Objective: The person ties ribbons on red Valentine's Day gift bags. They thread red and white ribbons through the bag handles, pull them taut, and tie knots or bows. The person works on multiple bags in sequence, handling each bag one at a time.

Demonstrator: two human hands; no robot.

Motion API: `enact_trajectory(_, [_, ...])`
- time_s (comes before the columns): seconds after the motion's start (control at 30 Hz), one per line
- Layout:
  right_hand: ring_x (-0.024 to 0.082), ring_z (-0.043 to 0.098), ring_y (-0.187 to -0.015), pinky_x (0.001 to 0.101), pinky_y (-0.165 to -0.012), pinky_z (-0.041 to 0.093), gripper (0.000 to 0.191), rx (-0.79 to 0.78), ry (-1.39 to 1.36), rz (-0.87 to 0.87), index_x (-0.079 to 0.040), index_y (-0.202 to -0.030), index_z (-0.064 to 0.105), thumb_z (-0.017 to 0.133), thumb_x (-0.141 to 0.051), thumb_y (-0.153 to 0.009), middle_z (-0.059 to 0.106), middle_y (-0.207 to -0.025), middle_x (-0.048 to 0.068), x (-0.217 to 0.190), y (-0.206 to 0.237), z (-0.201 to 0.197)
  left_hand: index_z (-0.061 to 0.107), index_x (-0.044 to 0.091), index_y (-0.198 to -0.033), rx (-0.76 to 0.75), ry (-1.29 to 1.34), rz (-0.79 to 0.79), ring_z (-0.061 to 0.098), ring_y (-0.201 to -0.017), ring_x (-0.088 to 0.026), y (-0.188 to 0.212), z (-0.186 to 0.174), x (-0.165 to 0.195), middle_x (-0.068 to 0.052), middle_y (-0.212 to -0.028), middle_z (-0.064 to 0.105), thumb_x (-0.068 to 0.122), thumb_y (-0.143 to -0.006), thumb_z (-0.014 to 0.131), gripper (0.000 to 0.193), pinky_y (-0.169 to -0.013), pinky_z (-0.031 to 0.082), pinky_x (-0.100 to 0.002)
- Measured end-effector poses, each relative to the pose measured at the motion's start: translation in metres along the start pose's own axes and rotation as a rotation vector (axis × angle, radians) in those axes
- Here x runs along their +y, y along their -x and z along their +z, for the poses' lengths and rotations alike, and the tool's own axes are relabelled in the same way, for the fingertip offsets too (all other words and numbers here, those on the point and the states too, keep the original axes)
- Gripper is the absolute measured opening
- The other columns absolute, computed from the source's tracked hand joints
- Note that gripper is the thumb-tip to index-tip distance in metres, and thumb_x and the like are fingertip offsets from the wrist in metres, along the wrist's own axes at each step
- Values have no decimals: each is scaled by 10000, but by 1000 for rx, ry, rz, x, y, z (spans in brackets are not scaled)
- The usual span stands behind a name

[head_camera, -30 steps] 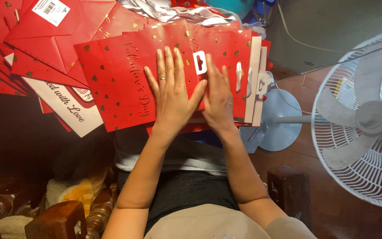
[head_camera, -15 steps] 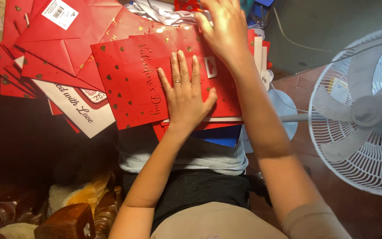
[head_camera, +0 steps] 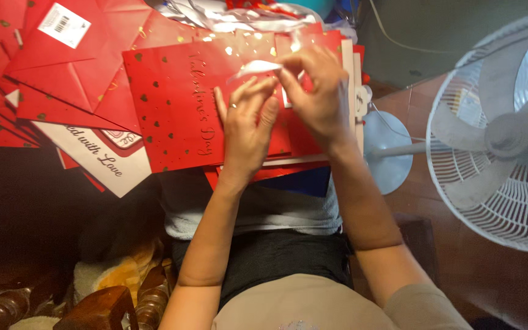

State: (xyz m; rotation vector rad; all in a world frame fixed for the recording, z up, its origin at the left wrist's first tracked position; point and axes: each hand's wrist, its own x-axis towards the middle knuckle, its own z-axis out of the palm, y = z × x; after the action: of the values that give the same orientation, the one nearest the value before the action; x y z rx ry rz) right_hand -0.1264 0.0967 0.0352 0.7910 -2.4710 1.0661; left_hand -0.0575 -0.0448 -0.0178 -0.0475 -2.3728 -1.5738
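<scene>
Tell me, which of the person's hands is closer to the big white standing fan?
Right. The right hand pinches a white ribbon strip on the side toward the white standing fan; the left hand lies farther away, flat on the red paper gift bag.

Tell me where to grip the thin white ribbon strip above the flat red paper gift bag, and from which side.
Pinch the white ribbon strip at its free left end, coming from the left. That end lifts clear of the red paper gift bag; its right end is already between the right hand's fingers, and the left hand sits beneath.
</scene>
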Motion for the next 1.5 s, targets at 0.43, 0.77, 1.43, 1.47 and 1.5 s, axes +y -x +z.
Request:
enact_trajectory(0.43, [271,637,-934,369,-916,489,135,7,-108,126,-59,-994,676,794,-35,-934,679,-960,65,-33,57,-17,740,-11,-1085,122,709,-123,612,-943,-52,19,6,4,-1,-996,710,157,-1068,676,180,-881,504,-236])
enact_trajectory(0.77, [167,681,-962,303,-884,541,245,39,-325,247,-33,-1190,680,766,-112,-975,694,-1092,80,-24,71,-27,693,26,-1045,73,426,47,641,-968,-138,15,10,21,-22,-1045,716,62,-1008,711,54,-897,515,-289])
enact_trajectory(1.43, [129,619,-785,278,-716,539,35,364,-665,211,-26,-1017,673,691,-43,-992,672,-927,71,-4,63,-47,425,75,-1509,10,-540,57,568,-1062,-319,10,15,18,-128,-1151,570,348,-838,841,836,-873,471,-458])
enact_trajectory(1.47, [142,638,-886,278,-796,554,52,228,-599,179,-7,-1059,673,703,-12,-1017,674,-985,81,-3,58,-36,420,85,-1538,12,-509,49,576,-1106,-314,11,13,16,-119,-1194,577,299,-875,815,801,-926,487,-454])
enact_trajectory(1.5, [154,650,-919,287,-826,547,54,157,-535,194,-2,-1060,675,698,2,-1012,680,-1006,92,-3,56,-28,415,95,-1568,12,-480,39,583,-1150,-308,12,11,14,-110,-1237,584,250,-913,788,770,-979,502,-450])
